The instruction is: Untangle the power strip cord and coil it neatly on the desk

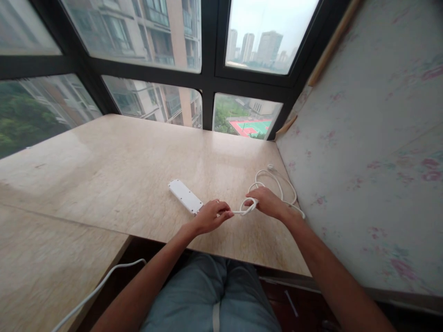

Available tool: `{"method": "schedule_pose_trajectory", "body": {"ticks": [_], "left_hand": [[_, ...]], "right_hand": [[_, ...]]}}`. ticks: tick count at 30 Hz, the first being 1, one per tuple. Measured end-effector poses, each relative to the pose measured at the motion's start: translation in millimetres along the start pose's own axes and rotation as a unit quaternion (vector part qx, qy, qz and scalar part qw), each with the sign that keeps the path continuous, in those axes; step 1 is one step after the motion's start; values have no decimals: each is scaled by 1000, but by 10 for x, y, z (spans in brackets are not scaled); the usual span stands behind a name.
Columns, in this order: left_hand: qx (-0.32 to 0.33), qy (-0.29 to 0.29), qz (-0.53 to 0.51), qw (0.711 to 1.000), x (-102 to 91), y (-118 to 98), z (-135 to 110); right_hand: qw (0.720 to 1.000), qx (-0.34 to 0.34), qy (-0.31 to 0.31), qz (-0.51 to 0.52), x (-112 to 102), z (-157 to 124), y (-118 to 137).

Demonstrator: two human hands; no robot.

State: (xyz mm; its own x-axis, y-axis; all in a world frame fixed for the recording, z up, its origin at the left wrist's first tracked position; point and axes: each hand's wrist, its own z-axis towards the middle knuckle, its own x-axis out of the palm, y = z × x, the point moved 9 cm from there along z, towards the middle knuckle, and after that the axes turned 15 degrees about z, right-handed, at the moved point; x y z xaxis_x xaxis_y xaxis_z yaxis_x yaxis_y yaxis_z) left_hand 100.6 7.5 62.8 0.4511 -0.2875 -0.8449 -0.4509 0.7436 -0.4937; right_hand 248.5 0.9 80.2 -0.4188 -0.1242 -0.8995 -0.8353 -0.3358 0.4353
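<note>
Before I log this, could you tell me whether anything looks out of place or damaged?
Nothing looks damaged. The power strip lies askew on the marble sill, its cord loosely looped between left hand and right hand.

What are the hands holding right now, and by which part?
The white cord of the power strip: the left hand pinches it near the strip, the right hand holds a loop farther along.

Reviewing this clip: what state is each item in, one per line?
Power strip: lying flat on the marble top.
Cord: partly looped, loose coils by the wall.
Plug: lying loose, unplugged.
Left hand: pinching the cord beside the strip.
Right hand: closed on a cord loop.
</note>
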Motion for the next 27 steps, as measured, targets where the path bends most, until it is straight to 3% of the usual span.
{"method": "schedule_pose_trajectory", "body": {"ticks": [4,8,10,13,17,24,27], "left_hand": [[-15,-55,78,995,-50,-40,-137],[-32,-194,144,970,-172,-322,-360],[-40,-232,146,961,-143,-490,-437],[-64,-245,130,959,-34,-629,-462],[-75,-276,92,954,-1,-663,-494],[-89,-346,37,933,-128,-623,-699],[-92,-357,34,929,-135,-593,-724]], "right_hand": [[999,16,2,-42,65,-104,-8],[998,7,-23,-57,104,-248,107],[998,8,-42,-49,111,-306,188],[996,23,-82,-24,85,-379,317],[991,59,-117,2,67,-455,419],[989,89,-107,54,185,-533,316],[992,55,-104,52,200,-608,407]]}}
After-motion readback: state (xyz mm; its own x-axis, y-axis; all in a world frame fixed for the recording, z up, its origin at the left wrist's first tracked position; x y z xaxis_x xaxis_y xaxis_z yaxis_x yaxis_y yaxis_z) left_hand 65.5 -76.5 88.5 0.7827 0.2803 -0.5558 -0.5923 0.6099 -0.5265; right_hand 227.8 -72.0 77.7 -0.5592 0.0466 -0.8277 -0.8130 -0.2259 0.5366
